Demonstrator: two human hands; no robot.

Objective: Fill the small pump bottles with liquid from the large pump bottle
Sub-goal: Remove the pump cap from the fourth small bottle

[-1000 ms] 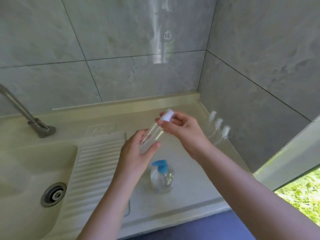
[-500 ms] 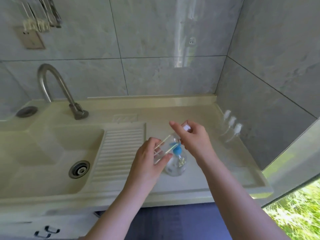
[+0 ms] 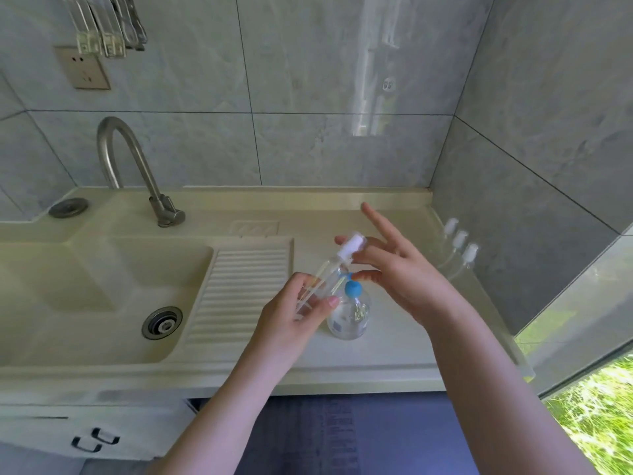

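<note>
My left hand (image 3: pixel 291 313) grips a small clear pump bottle (image 3: pixel 329 275) by its lower end, tilted with its white pump cap (image 3: pixel 351 246) pointing up and right. My right hand (image 3: pixel 397 265) hovers just right of the cap with fingers spread and straight, fingertips near or touching the cap. Below the two hands stands the large clear pump bottle (image 3: pixel 349 317) with a blue pump head (image 3: pixel 352 287) on the cream counter. Three more small clear bottles with white caps (image 3: pixel 460 241) stand in a row against the right wall.
A cream sink basin (image 3: pixel 102 296) with a metal drain (image 3: pixel 162 322) lies to the left, beside a ribbed draining board (image 3: pixel 239 289). A curved metal tap (image 3: pixel 137 173) rises behind it. Grey tiled walls close the back and right. A wall socket (image 3: pixel 84 68) is at upper left.
The small bottle now has its white cap raised and visible, tilted up to the right. My right hand has opened from a pinch on the cap to spread fingers. The view tilted slightly.
</note>
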